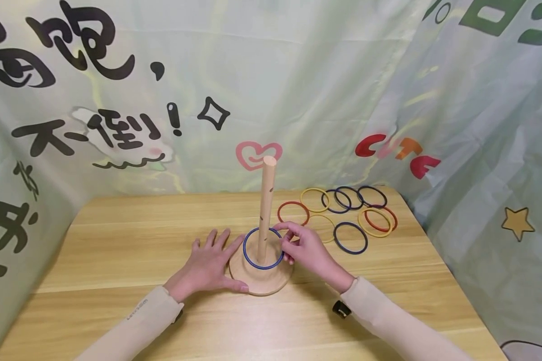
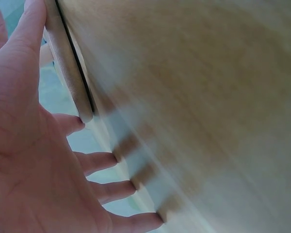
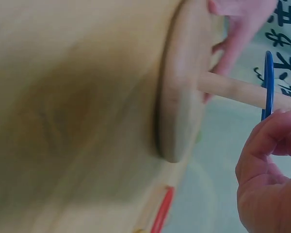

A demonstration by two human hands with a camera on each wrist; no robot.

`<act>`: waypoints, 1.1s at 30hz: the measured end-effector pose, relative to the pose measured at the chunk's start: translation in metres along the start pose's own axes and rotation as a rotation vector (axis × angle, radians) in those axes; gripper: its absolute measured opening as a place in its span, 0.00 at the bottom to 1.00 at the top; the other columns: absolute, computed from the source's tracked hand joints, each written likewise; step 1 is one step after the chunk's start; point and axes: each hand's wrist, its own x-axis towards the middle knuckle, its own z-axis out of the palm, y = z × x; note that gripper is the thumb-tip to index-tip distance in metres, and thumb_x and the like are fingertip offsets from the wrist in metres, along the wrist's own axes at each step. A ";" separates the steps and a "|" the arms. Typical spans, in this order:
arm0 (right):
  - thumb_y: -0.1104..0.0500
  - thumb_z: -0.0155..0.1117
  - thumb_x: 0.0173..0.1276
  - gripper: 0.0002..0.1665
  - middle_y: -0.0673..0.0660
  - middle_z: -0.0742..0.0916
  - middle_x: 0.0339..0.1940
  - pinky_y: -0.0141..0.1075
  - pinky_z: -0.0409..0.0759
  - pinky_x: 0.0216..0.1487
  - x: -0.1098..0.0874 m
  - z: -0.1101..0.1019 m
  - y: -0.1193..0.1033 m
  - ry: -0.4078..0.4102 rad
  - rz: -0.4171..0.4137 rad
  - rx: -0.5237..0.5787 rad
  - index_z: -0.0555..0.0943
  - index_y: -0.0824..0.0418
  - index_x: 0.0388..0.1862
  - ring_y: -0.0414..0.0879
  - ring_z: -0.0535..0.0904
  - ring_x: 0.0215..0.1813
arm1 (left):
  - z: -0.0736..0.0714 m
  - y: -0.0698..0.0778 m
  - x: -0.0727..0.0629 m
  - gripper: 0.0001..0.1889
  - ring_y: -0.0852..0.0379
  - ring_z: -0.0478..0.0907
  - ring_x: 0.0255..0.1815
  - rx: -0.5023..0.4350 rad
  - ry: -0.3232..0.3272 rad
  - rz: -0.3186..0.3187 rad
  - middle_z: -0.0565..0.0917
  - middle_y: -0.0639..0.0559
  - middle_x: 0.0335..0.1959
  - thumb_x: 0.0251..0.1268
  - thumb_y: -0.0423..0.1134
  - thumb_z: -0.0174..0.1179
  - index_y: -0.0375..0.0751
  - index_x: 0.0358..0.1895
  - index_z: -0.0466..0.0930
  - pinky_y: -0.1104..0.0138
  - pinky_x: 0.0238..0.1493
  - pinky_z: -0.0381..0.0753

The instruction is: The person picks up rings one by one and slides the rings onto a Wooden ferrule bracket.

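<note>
Held ring: I observe the blue ring [image 1: 264, 268] encircling the wooden peg [image 1: 265, 205], raised clear of the round base [image 1: 266, 287]; whether it touches the peg, I cannot tell.
Right hand: from my remote post I see the right hand [image 1: 310, 251] with its fingers drawn narrow, pinching the blue ring at its right side.
Left hand: I find the left hand [image 1: 209, 266] spread wide, its thumb on the near left edge of the base and three outer fingertips on the table [image 1: 117, 250]; the forefinger lies just beside the rim.
Peg and base: I note the peg standing upright from the disc, its lower part seen through the ring.
Loose rings: to the right of the peg I count nine, among them a red ring [image 1: 278, 213], an upper yellow ring [image 1: 301, 198] and a near dark blue ring [image 1: 351, 253]; several overlap.
Backdrop: behind the table I see a pale printed cloth [image 1: 316, 75] bearing a pink heart [image 1: 238, 154].
Sleeves: I record light cuffs on both forearms.
</note>
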 end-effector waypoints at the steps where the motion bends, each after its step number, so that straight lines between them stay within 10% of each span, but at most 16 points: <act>1: 0.74 0.60 0.78 0.22 0.56 0.83 0.31 0.48 0.86 0.26 0.000 0.001 0.002 -0.009 0.006 -0.009 0.84 0.64 0.67 0.49 0.82 0.23 | 0.000 0.000 0.000 0.68 0.19 0.56 0.81 0.003 0.000 0.000 0.61 0.29 0.84 0.47 0.86 0.69 0.50 0.89 0.60 0.19 0.63 0.61; 33: 0.68 0.69 0.74 0.16 0.49 0.84 0.36 0.34 0.81 0.38 -0.011 -0.004 0.030 -0.038 -0.033 -0.276 0.84 0.66 0.60 0.42 0.80 0.36 | 0.003 -0.002 0.000 0.69 0.18 0.56 0.81 0.013 0.009 0.007 0.60 0.29 0.85 0.47 0.87 0.67 0.50 0.89 0.60 0.18 0.63 0.61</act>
